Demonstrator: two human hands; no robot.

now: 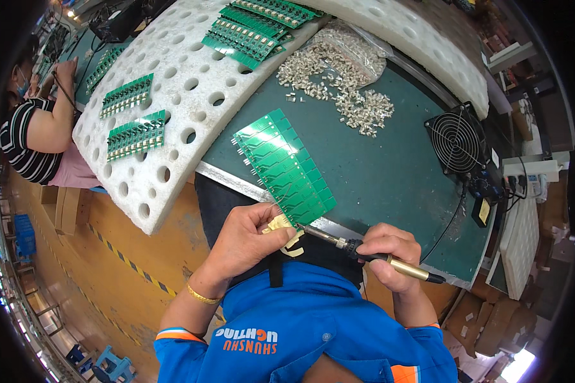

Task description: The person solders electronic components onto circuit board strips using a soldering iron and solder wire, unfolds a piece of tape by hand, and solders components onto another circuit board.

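My left hand [244,241], with a gold bracelet at the wrist, grips the near end of a green circuit board panel [289,169]. The panel slants up and away over the front edge of the workbench, and small metal pins stick out along its left side. Pale yellow wrapping or strips [278,223] show around the fingertips; what they are exactly I cannot tell. In my right hand [391,249] is a soldering iron [329,237] with a black and gold handle. Its metal tip points left and meets the panel's near corner, close to my left thumb.
Many small metal connectors [366,110] lie heaped beside a clear plastic bag [358,54]. White perforated foam [179,96] on the left carries several finished-looking boards [136,135]. A black fan [455,140] stands at the right. A co-worker [45,127] sits at far left.
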